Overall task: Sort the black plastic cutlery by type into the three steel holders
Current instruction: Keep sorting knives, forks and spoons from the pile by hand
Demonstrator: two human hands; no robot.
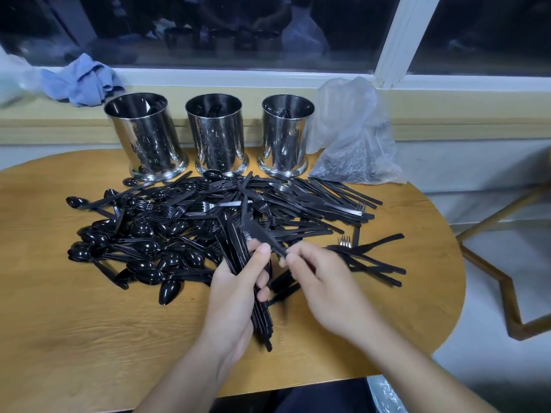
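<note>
A big heap of black plastic cutlery (190,222) covers the middle of the wooden table (89,338): spoons at the left, forks and knives toward the right. Three steel holders stand in a row behind it: the left holder (146,138), the middle holder (217,135) and the right holder (284,135), each with some black cutlery inside. My left hand (235,296) grips a bundle of black knives (259,317) in front of the heap. My right hand (322,281) pinches one black knife (262,236) by its handle, laying it against the bundle.
A crumpled clear plastic bag (354,135) sits right of the holders. A blue cloth (83,80) lies on the window ledge at the back left. The table's rounded edge falls off at the right, near a wooden frame (507,293).
</note>
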